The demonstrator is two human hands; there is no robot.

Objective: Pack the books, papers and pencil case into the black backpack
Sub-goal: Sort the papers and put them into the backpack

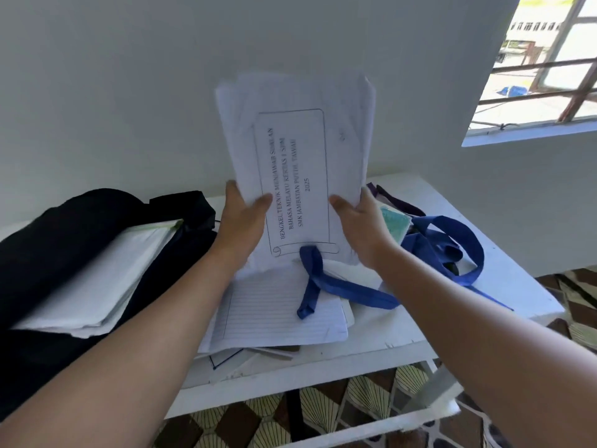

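Observation:
I hold a stack of white papers (300, 156) upright above the table, its printed cover sheet facing me. My left hand (242, 221) grips the stack's lower left edge and my right hand (361, 227) grips its lower right edge. The black backpack (48, 237) lies open on the left of the table, with a thick white book (106, 279) sticking out of its opening. Below the stack, lined sheets (277, 312) and more papers lie flat on the table.
A blue fabric strap (339, 286) crosses the lined sheets and loops to a blue bag (445, 244) at the right. A teal patterned item (394, 221) sits behind my right hand. The white table (517, 286) stands against a white wall; a window (549, 59) is upper right.

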